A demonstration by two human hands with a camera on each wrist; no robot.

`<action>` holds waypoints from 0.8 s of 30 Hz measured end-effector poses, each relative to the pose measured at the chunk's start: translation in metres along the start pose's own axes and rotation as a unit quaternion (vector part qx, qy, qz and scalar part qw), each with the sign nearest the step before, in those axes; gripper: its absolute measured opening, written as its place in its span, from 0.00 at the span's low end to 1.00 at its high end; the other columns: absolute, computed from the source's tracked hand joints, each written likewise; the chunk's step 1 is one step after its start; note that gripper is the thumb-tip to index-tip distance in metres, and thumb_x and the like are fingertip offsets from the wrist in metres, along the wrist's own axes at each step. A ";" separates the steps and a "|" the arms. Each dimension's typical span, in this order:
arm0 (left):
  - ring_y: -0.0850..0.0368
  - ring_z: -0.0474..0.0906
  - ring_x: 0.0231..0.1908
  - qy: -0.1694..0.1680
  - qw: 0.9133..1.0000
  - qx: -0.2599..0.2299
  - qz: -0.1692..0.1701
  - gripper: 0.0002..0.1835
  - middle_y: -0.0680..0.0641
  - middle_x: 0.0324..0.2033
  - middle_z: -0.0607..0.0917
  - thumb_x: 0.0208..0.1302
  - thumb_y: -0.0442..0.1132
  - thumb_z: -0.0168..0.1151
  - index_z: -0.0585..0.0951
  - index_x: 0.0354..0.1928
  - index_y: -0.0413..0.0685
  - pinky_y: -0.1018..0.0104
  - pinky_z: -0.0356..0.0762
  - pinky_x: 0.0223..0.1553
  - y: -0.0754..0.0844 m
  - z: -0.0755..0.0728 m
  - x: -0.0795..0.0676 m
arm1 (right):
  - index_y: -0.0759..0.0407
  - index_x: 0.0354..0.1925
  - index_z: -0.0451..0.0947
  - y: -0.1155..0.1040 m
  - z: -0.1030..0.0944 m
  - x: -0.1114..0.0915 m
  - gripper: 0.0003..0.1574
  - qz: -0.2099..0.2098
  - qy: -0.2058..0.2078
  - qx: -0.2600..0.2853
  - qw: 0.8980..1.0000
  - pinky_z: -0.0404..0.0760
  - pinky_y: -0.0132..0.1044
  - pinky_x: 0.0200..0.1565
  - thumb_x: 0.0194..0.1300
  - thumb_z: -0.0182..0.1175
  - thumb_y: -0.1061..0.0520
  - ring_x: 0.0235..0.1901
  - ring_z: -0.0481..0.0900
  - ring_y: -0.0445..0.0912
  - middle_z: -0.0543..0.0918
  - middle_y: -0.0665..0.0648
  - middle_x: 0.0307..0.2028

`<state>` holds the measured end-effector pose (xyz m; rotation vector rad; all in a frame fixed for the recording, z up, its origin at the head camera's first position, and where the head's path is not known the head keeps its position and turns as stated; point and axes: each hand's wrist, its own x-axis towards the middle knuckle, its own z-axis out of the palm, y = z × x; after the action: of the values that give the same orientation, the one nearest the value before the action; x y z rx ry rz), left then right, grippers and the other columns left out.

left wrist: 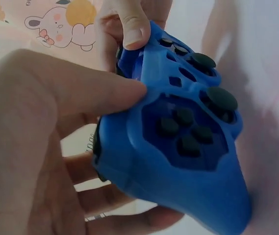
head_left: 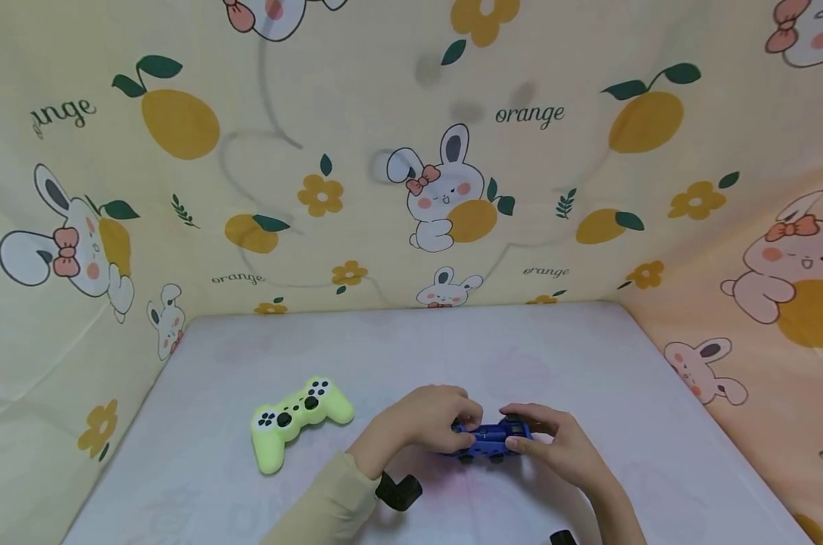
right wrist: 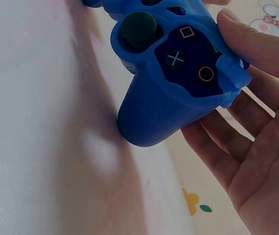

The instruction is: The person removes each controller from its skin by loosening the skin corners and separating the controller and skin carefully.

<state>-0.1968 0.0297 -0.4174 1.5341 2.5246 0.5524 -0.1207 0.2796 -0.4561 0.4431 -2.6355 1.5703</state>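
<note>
Both hands hold a blue game controller (head_left: pixel 484 440) at the front of the table, tipped so its stick side faces the body. A blue rubbery cover (left wrist: pixel 193 193) wraps it; near the symbol buttons, the cover's edge (right wrist: pixel 235 73) looks bunched up and partly covers one button. My left hand (head_left: pixel 428 416) grips the directional-button end, thumb on the top edge, fingers behind. The other end is pinched by my right hand (head_left: pixel 564 446), thumb at the cover's edge and fingers beneath. One grip (right wrist: pixel 146 115) hangs down close to the tabletop; whether it touches is unclear.
A pale yellow-green controller (head_left: pixel 295 418) lies on the white tabletop (head_left: pixel 411 344) to the left. Printed cloth walls (head_left: pixel 370 98) with rabbits and oranges enclose the table behind and at both sides. A black piece (head_left: pixel 399 492) sits at the left wrist.
</note>
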 end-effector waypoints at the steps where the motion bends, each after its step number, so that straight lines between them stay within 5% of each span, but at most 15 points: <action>1: 0.67 0.66 0.26 -0.007 1.000 0.004 -0.006 0.09 0.60 0.27 0.71 0.59 0.46 0.65 0.73 0.27 0.61 0.72 0.62 0.25 0.001 0.000 0.001 | 0.52 0.54 0.82 0.000 0.000 0.000 0.24 -0.002 -0.001 0.000 1.000 0.77 0.41 0.50 0.59 0.72 0.53 0.51 0.79 0.47 0.83 0.50 0.51; 5: 0.65 0.64 0.25 -0.030 0.999 0.009 -0.026 0.11 0.59 0.27 0.69 0.61 0.45 0.63 0.70 0.26 0.60 0.71 0.59 0.24 0.005 -0.003 0.002 | 0.50 0.54 0.82 -0.001 0.001 0.001 0.24 0.000 0.001 0.002 1.000 0.77 0.41 0.51 0.59 0.72 0.52 0.52 0.79 0.47 0.82 0.50 0.52; 13: 0.66 0.63 0.27 -0.030 0.999 -0.029 -0.011 0.17 0.58 0.26 0.68 0.62 0.48 0.67 0.69 0.24 0.57 0.73 0.58 0.26 -0.001 -0.005 -0.001 | 0.48 0.54 0.82 0.005 0.002 0.000 0.23 0.002 0.006 -0.007 1.000 0.77 0.40 0.50 0.59 0.72 0.52 0.52 0.78 0.47 0.83 0.50 0.52; 24: 0.70 0.73 0.38 0.000 0.985 -0.155 0.070 0.10 0.59 0.31 0.75 0.66 0.42 0.65 0.74 0.31 0.53 0.75 0.71 0.47 -0.021 -0.006 -0.014 | 0.53 0.54 0.82 0.008 0.002 0.002 0.24 -0.037 0.006 0.000 0.999 0.78 0.40 0.48 0.58 0.72 0.56 0.50 0.79 0.47 0.84 0.60 0.49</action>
<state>-0.2096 0.0073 -0.4204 1.5956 2.2096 0.9153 -0.1246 0.2808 -0.4632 0.5235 -2.5785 1.5476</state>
